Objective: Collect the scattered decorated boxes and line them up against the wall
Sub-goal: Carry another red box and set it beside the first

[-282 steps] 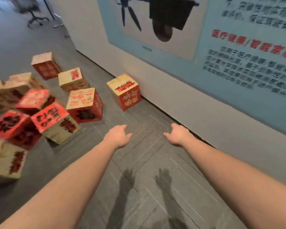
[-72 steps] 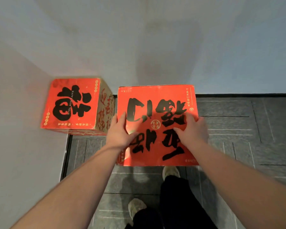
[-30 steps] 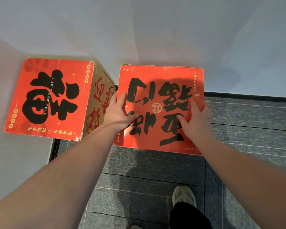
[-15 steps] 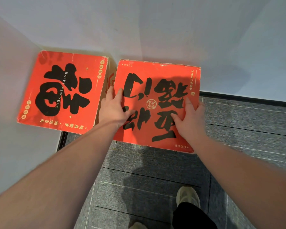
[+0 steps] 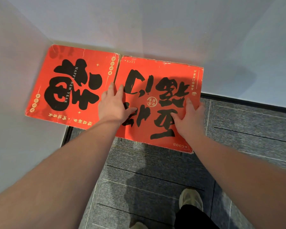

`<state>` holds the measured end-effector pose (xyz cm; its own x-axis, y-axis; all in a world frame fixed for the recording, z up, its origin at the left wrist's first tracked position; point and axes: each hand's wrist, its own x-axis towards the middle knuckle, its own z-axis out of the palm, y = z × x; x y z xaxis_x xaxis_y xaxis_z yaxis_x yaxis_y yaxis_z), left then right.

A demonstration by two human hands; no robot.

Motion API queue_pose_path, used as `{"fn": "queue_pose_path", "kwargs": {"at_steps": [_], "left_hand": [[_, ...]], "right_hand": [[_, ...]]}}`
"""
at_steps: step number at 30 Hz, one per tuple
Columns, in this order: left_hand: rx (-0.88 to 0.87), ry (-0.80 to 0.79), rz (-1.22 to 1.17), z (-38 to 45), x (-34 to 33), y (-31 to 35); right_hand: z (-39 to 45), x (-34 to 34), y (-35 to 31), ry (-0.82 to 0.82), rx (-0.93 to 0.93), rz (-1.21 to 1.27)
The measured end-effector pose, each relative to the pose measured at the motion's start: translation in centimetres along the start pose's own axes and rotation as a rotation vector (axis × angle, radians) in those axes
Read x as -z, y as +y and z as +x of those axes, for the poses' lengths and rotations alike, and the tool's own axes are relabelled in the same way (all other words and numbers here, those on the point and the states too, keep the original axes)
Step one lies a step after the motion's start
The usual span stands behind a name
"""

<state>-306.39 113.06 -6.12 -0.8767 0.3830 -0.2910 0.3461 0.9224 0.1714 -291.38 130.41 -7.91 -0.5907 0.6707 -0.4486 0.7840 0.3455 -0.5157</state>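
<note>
Two red decorated boxes with large black characters stand side by side in a wall corner, seen from above. The left box reads "HAPPY NEW YEAR" and touches both walls. The right box sits flush against it, its back edge at the wall. My left hand lies on the right box's top at the seam between the boxes, thumb spread onto the lid. My right hand grips the same box at its right edge, thumb on top. Both boxes' sides are hidden.
White walls meet in a corner behind the boxes, with a black baseboard along the floor. Grey carpet tiles stretch toward me. My shoe and dark trouser leg stand at the lower right.
The right box has slid left, and the gap between the two boxes has closed. My left fingers have come out of that gap onto the top.
</note>
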Motion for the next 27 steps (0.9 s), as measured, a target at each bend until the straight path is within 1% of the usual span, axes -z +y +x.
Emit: {"fn": "queue_pose_path", "kwargs": {"at_steps": [4,9,12,15,17,21,24,27], "left_hand": [[-0.006,-0.012,-0.032,0.1,-0.1,-1.3],[-0.030,-0.070,-0.075,-0.7,-0.5,-2.1],[-0.032,-0.098,-0.067,-1.2,-0.5,-2.4],[-0.032,-0.130,-0.073,-2.1,0.2,-2.7],[-0.047,-0.160,-0.070,-3.3,1.2,-2.6],[0.015,-0.232,-0.052,-6.1,4.4,-2.7],[0.066,-0.295,-0.037,-8.6,7.1,-3.4],[0.104,-0.317,-0.075,-11.6,10.4,-4.9]], "right_hand": [[0.0,-0.6,-0.6,0.012,0.012,-0.041],[0.2,-0.9,-0.2,0.003,0.015,-0.078],[0.0,-0.4,-0.3,-0.045,0.004,-0.094],[-0.5,0.6,-0.9,-0.121,-0.020,-0.192],[-1.2,1.6,-1.7,-0.136,-0.016,-0.239],[-4.1,3.0,-4.1,-0.169,0.087,-0.340],[-6.7,3.9,-6.4,-0.260,0.161,-0.367],[-9.4,4.7,-9.2,-0.342,0.236,-0.462]]}}
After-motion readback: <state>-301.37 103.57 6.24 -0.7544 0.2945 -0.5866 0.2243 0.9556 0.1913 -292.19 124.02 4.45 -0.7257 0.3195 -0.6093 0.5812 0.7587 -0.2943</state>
